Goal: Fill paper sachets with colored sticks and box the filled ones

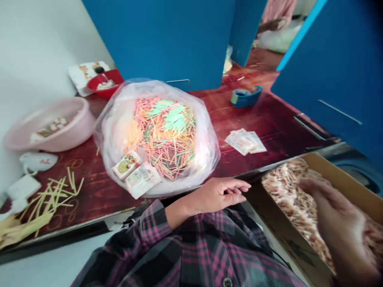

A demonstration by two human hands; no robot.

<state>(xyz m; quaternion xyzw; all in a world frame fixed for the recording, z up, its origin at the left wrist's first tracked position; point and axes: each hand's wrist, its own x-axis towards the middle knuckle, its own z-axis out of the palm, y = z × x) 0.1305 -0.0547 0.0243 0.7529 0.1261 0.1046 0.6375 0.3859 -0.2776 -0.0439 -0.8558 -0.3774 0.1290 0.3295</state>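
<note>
My left hand (220, 194) hovers at the table's front edge, its fingers stretched out to the right with a gap above the thumb and nothing visible in them. My right hand (339, 223) is blurred over a cardboard box (344, 169) at the lower right; its fingertips reach the heap of small pale pinkish-white pieces (287, 187) inside. Whether those fingers grip a piece is lost in the blur. Left of my left hand, a clear plastic bag (209, 147) lies rolled open around many thin pink, orange and green sticks (172, 135). Two small printed packets (143, 179) rest on its near rim.
Several flat white packets (245, 141) and a blue tape dispenser (245, 97) lie on the dark red table (206, 103). At left are a pink basin (54, 127), red bowl (106, 83), white mug (38, 161) and loose yellowish strips (56, 195). Blue partitions (167, 40) stand behind.
</note>
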